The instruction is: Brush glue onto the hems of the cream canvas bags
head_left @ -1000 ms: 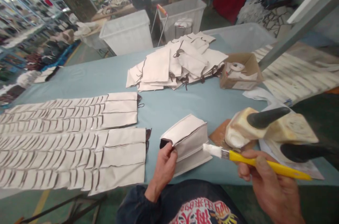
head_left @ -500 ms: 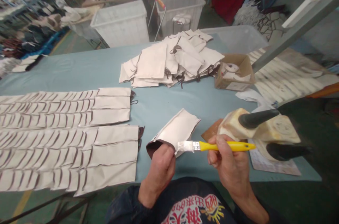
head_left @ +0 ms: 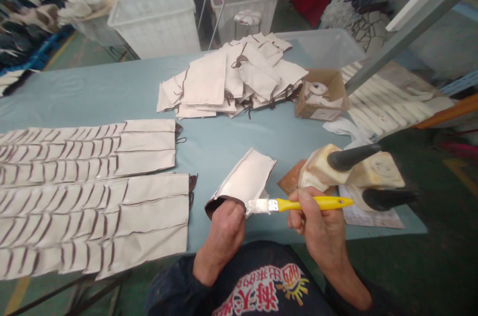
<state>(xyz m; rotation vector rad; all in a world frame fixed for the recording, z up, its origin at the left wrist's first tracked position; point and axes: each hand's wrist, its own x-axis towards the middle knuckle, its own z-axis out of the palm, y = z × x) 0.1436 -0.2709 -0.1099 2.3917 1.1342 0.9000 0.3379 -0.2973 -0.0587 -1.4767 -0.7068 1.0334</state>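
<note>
A cream fabric pouch [head_left: 248, 172] with dark brown trim round its mouth lies on the blue-green table. My left hand [head_left: 226, 226] grips the trimmed edge at the mouth, its fingertips partly hidden in the opening. In my right hand [head_left: 321, 224] is a yellow-handled paintbrush [head_left: 291, 204], held level and pointing left. Its white-coated bristles touch the pouch's edge, just right of my left fingers. Beyond the right hand stand cream blocks with black horn-like spouts [head_left: 353, 158], which look like glue containers; a brown flat piece [head_left: 291, 177] lies beside them.
Overlapping rows of similar pouches [head_left: 149, 196] cover the table's left. A loose heap of pouches [head_left: 209, 79] lies at the back, beside a cardboard box [head_left: 323, 107] with tape. White plastic bins [head_left: 153, 22] stand behind the table. A grey metal post [head_left: 407, 27] slants at the right.
The whole view has shifted slightly, so things sit a little further left and up. Both hands keep their holds, and the brush stays at the pouch's edge.
</note>
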